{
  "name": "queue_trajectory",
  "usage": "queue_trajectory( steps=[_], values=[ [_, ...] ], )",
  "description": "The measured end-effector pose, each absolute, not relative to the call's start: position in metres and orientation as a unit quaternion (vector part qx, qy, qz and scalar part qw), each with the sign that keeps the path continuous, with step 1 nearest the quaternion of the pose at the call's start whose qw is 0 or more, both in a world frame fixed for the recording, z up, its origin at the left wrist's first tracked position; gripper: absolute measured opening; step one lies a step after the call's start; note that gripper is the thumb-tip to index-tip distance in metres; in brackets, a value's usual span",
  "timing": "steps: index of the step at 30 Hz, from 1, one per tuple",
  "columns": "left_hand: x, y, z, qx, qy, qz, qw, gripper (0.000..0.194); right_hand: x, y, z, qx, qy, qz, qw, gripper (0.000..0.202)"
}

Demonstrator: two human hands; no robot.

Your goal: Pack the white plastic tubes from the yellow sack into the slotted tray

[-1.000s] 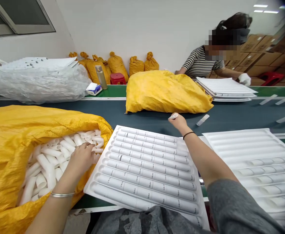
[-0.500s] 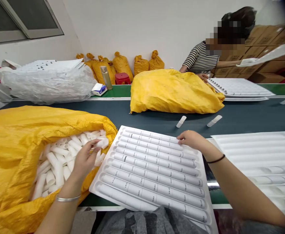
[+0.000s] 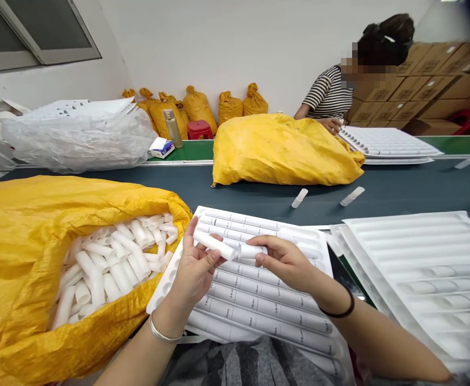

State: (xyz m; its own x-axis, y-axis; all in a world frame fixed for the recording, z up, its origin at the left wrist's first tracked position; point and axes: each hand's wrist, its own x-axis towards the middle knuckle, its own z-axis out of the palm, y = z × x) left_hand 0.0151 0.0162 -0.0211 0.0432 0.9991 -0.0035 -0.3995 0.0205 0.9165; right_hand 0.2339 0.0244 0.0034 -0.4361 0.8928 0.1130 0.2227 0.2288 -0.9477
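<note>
In our left hand (image 3: 196,271) we are gripping a white plastic tube (image 3: 215,245), between the thumb and the fingers. Our right hand (image 3: 291,262) is closed on a shorter white tube piece (image 3: 253,251), which it pinches near the end on our right. The shorter piece lies directly to the right of the longer tube, and both are in front of us, above the tray. The long axis of the left tube goes from far left to near right, so its open end points to the right hand; the short piece lies almost level, from side to side. Their two ends are facing each other, but we cannot tell if they touch. The left hand is the nearer one to the sack.

Under both hands is a white grooved tray (image 3: 157,304), with rows of printed white tubes (image 3: 267,300) in its grooves. At our left lies an open yellow sack (image 3: 17,230), full of loose white tubes (image 3: 112,287). At our right there is another white tray (image 3: 403,230), partly filled with translucent tubes (image 3: 455,268).

Farther out, two small tubes (image 3: 352,196) are well apart on the dark conveyor belt (image 3: 259,199), near another yellow sack (image 3: 283,150). Across it, a person in a striped shirt (image 3: 329,96) is beside stacked trays (image 3: 395,140).
</note>
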Motion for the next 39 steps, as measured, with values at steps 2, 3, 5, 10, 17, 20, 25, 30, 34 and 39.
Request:
queue_trajectory(
  steps=[2, 3, 5, 10, 17, 20, 25, 30, 34, 39],
  values=[
    [0.019, 0.017, -0.02, 0.401, 0.397, 0.586, 0.582, 0.066, 0.227, 0.021, 0.001, -0.375, -0.683, 0.496, 0.384, 0.029],
    [0.018, 0.018, -0.02, 0.421, 0.418, 0.589, 0.549, 0.058, 0.226, 0.021, 0.001, -0.371, -0.694, 0.471, 0.399, 0.028],
    [0.012, 0.02, -0.02, 0.483, 0.482, 0.569, 0.458, 0.046, 0.23, 0.024, 0.003, -0.361, -0.748, 0.375, 0.412, 0.028],
    [-0.003, 0.016, -0.006, 0.693, 0.502, 0.389, 0.341, 0.028, 0.238, 0.029, 0.008, -0.313, -0.847, 0.226, 0.364, 0.033],
    [-0.008, 0.01, 0.006, 0.808, 0.406, 0.373, 0.206, 0.03, 0.239, 0.034, 0.006, -0.373, -0.836, 0.26, 0.308, 0.028],
    [-0.005, 0.007, 0.006, 0.821, 0.387, 0.391, 0.151, 0.035, 0.236, 0.031, 0.009, -0.367, -0.827, 0.278, 0.323, 0.027],
    [0.005, -0.003, 0.003, 0.828, 0.368, 0.397, 0.148, 0.037, 0.224, 0.017, 0.005, -0.313, -0.83, 0.283, 0.365, 0.026],
    [-0.006, 0.004, -0.014, 0.85, 0.424, 0.284, 0.131, 0.056, 0.219, 0.047, -0.011, -0.397, -0.878, 0.181, 0.197, 0.024],
    [-0.073, 0.019, -0.028, 0.781, 0.607, 0.136, 0.055, 0.038, 0.251, 0.127, -0.018, -0.637, -0.753, 0.1, 0.134, 0.025],
    [-0.158, 0.02, -0.054, 0.717, 0.693, -0.045, 0.055, 0.032, 0.304, 0.2, -0.039, -0.762, -0.629, 0.132, 0.071, 0.027]
  ],
)
